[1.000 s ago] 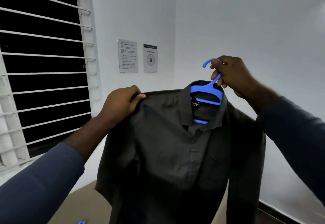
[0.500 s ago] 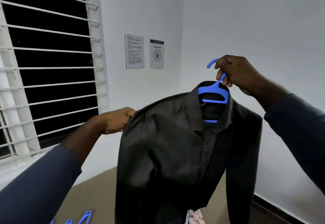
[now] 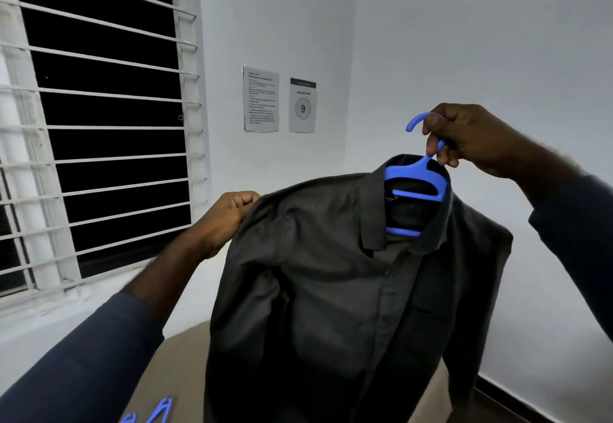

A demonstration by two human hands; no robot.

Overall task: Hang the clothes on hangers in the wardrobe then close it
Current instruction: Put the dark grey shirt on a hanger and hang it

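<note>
My right hand pinches the blue hanger by its neck, the dark shirt hanging lengthwise below it, while my left hand, left of the hanger, grips the shirt's shoulder; wardrobe unseen.

One head-worn camera (wide-angle) looks forward, close on the shirt, facing a room corner.

Flat tan surface, low in view
We see 2 blue plastic hangers lying on it, btm left, partly cut off by the edge; bed or floor, can't tell.
</note>
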